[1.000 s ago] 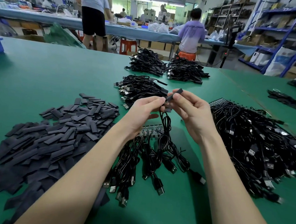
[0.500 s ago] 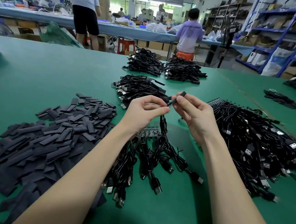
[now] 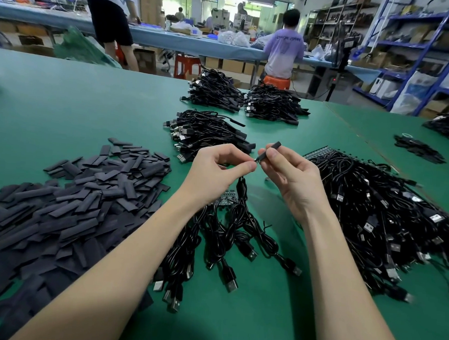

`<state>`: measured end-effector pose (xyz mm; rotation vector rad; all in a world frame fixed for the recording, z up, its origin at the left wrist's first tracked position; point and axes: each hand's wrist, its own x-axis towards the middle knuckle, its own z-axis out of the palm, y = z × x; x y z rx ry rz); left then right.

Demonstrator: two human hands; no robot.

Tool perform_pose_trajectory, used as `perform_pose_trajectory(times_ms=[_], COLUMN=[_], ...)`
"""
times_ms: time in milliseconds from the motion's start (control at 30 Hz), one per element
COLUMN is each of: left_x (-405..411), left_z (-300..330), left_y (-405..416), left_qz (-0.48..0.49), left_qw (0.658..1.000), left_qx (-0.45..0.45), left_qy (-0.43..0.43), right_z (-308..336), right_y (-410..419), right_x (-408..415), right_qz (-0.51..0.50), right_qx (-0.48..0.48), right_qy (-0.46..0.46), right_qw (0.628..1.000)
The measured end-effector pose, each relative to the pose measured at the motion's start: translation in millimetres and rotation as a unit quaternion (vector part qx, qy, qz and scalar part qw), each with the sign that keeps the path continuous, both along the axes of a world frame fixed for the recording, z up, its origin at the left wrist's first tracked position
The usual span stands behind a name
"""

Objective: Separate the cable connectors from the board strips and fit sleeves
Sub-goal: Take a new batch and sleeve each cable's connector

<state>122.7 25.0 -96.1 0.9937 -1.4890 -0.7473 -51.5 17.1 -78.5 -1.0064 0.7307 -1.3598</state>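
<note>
Right hand (image 3: 290,178) pinches a short black tubular sleeve (image 3: 270,151) between thumb and forefinger, its far end tilted up and away, while the left hand (image 3: 218,169) pinches the bare end of a thin black cable (image 3: 242,186) whose connector is hidden in the fingertips; sleeve mouth and cable end are almost touching, so the sleeve looks about to be slid on but is not yet seated. That cable hangs down into a small bundle of black USB cables (image 3: 227,237) lying near the front middle of the green tabletop (image 3: 78,105), where a small green board strip (image 3: 225,199) shows just under the left wrist, so a few of that bundle may still need parting from it. Toward the far edge lie three neat heaps of sleeved cables (image 3: 207,132), which I judge to be finished work. At the right edge a large tangle of black cables on long board strips (image 3: 372,208) waits, and along the left edge a broad pile of flat dark grey sleeves (image 3: 73,201) remains. By that reckoning, the greater part of the job is still ahead.
</note>
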Motion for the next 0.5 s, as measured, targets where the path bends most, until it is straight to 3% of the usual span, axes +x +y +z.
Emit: perform_pose_trajectory(times_ms=[500], left_x=[2.4], left_z=[1.6], left_y=[2.3], left_qz=[0.003], left_qw=[0.999], left_qx=[-0.017], left_qy=[-0.05], right_z=[-6.1], right_y=[-1.2], right_x=[-6.7], right_qz=[0.054], right_qx=[-0.004], right_qy=[0.008], right_qw=[0.998])
